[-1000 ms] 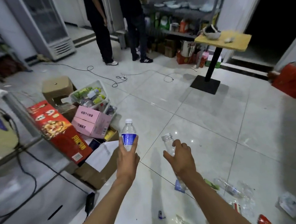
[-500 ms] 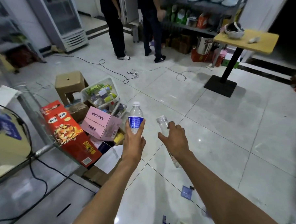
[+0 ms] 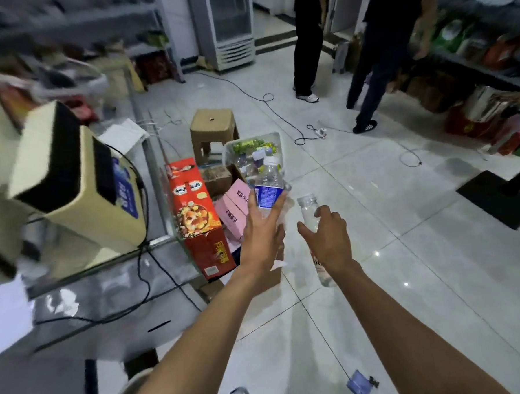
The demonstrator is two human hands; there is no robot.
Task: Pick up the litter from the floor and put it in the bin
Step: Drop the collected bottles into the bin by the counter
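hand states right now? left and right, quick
Left hand: holding the blue-labelled bottle, fingers round its lower part.
Right hand: holding the clear uncapped bottle round its middle.

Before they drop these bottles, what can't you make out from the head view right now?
- Clear bottle: its middle is hidden by the right hand.
- Labelled bottle: its base is hidden behind the left hand.
- Bin: the labelled bottle covers part of it; contents too blurred to sort.
- Blue scrap: too small to identify.
- Shelves at left: motion-blurred.

A tan stool [image 3: 213,130] behind a red box [image 3: 198,221]; blurred shelves, perhaps groceries [image 3: 483,46]
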